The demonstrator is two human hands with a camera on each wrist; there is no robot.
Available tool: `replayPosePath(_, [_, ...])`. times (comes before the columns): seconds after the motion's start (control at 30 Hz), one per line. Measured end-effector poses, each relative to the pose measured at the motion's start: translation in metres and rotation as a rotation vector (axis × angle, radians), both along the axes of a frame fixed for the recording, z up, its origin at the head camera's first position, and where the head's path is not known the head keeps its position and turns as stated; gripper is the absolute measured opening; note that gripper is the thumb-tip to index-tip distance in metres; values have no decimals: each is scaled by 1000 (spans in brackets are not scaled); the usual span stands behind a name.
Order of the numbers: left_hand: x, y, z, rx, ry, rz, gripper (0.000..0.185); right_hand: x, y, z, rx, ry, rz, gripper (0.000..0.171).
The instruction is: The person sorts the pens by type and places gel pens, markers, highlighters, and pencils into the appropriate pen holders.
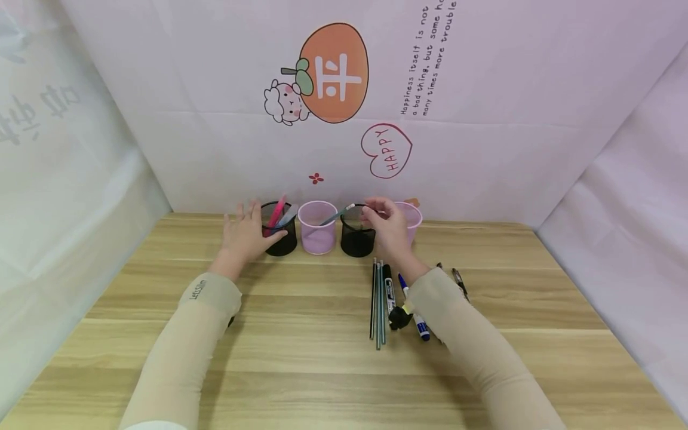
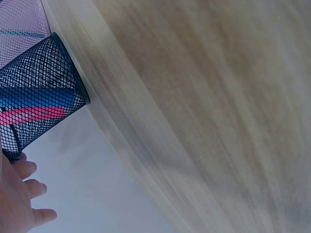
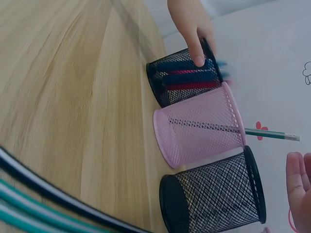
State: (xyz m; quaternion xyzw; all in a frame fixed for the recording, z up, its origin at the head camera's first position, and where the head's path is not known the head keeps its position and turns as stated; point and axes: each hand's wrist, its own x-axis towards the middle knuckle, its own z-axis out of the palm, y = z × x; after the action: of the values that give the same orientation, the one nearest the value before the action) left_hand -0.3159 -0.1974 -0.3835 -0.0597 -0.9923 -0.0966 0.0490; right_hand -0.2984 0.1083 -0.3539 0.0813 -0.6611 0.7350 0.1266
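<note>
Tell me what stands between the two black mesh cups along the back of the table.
A pink mesh cup with a green pencil leaning in it stands between the left black cup and the right black cup; the head and right wrist views show it.

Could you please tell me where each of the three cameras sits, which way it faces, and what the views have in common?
Head: worn on the head, looking forward and down over the wooden table; both sleeved forearms, left hand and right hand show.
Left wrist: low beside the left hand, facing the left black mesh cup along the table edge.
Right wrist: low, looking leftwards along the cup row; right-hand fingertips and the far left hand show.
Shared: all three show the left black mesh cup with the left hand touching it.
</note>
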Motion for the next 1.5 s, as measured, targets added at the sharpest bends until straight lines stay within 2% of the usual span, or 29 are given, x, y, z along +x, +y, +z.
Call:
replayPosePath(0.27, [-2,0,0,-10,-8,-4,109,2,19,-4,159,6,2,23])
replayPosePath(0.57, [-1,-2,0,-8,0,2,107,12,27,-15,193,-17,69,20])
replayPosePath(1.17, [2,-1,-1,-8,-9,0,107,24,42,-40,320,-63,83,24])
replayPosePath(1.5, [1,0,0,-3,-9,1,107,27,45,-49,385,-111,147,19])
